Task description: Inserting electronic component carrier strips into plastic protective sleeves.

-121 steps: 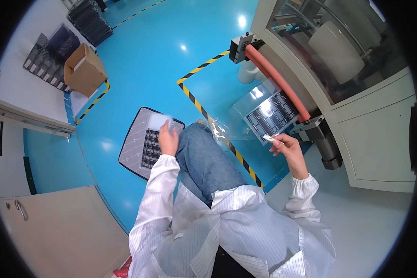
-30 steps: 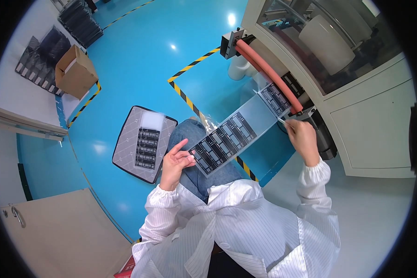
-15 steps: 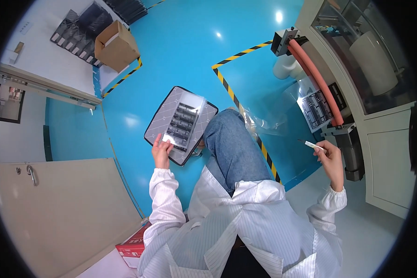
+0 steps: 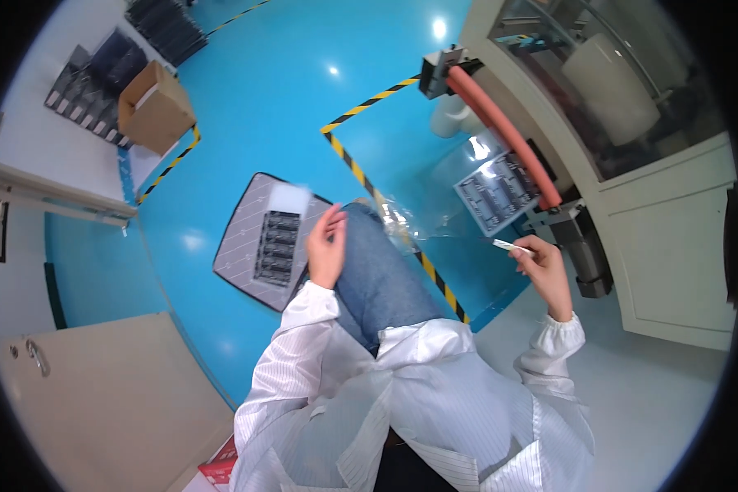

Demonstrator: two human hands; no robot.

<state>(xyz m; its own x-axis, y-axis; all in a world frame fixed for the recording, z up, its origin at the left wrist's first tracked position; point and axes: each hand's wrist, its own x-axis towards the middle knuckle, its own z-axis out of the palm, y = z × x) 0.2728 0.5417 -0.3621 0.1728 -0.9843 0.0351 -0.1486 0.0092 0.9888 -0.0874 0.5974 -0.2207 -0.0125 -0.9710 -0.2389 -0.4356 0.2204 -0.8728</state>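
Observation:
My left hand (image 4: 326,248) is above my knee, fingers stretched out with nothing between them. To its left, a clear bag holding dark printed strips (image 4: 279,246) lies on a grey quilted seat or pad with a black rim (image 4: 236,246). My right hand (image 4: 544,269) pinches a slim white tool (image 4: 507,245) that points left; its thin end is too small to make out. Just beyond that hand, a sheet of dark printed panels (image 4: 496,195) in clear film lies by the machine's red roller (image 4: 500,127).
Loose clear film (image 4: 402,223) trails across the yellow-black floor tape (image 4: 348,160). A cream machine cabinet (image 4: 664,254) with a window stands on the right. An open cardboard box (image 4: 160,115) and dark stacked items (image 4: 86,94) are at far left, a door (image 4: 107,394) at near left.
My left hand has let go of the bag of strips and moved right, over my knee. The bag stays on the grey pad. My right hand still holds the white tool; the whole view has shifted.

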